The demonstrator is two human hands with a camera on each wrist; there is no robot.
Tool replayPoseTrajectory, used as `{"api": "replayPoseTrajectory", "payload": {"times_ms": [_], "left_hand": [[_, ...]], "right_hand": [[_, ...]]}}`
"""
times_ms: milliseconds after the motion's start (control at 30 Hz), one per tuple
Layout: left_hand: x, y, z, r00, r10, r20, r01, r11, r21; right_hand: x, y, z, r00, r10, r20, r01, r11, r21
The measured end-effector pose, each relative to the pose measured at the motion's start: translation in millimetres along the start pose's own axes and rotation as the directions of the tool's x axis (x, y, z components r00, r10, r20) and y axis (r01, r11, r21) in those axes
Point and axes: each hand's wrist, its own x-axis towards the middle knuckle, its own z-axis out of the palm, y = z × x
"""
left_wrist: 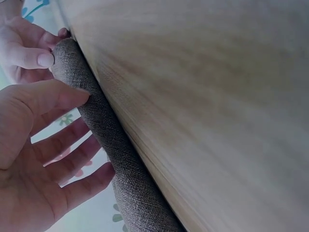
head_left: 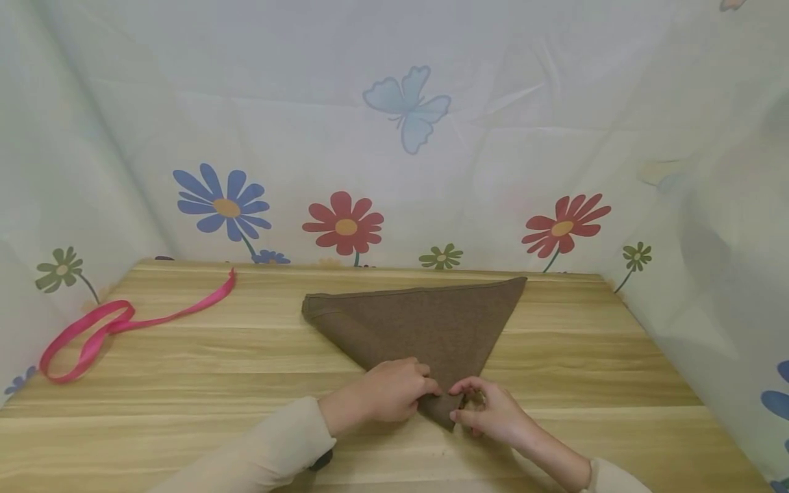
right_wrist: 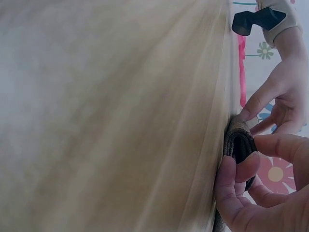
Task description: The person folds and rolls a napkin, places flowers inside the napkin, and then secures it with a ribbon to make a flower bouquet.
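A brown cloth (head_left: 419, 322) lies on the table as a triangle, its long straight edge at the back and one corner toward me. Its near left side is rolled into a thick fold (left_wrist: 116, 145). My left hand (head_left: 397, 390) holds this fold near the front corner, thumb on the near side and fingers over the top. At the corner itself, my right hand (head_left: 490, 411) pinches the cloth between thumb and fingers. In the right wrist view, the open end of the roll (right_wrist: 239, 145) shows curled layers, with right fingers (right_wrist: 227, 186) around it.
A pink ribbon (head_left: 160, 320) lies looped on the left of the wood-grain table (head_left: 234, 370). Light curtains (head_left: 277, 137) printed with flowers and a butterfly stand behind and at both sides. A black wrist strap piece (right_wrist: 258, 20) shows by the left sleeve.
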Motion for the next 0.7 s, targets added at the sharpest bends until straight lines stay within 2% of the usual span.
{"api": "replayPoseTrajectory", "payload": {"times_ms": [300,700], "left_hand": [[3.3,0.6,-1.3,1.0,0.012,0.025,-0.013,1.0,0.029],[8.8,0.1,-2.0,0.999,0.051,0.0,-0.05,0.997,0.054]], "right_hand": [[0.3,-0.3,0.0,1.0,0.008,-0.008,-0.008,1.0,-0.001],[-1.1,-2.9,-2.7,1.0,-0.018,0.02,0.017,1.0,0.011]]}}
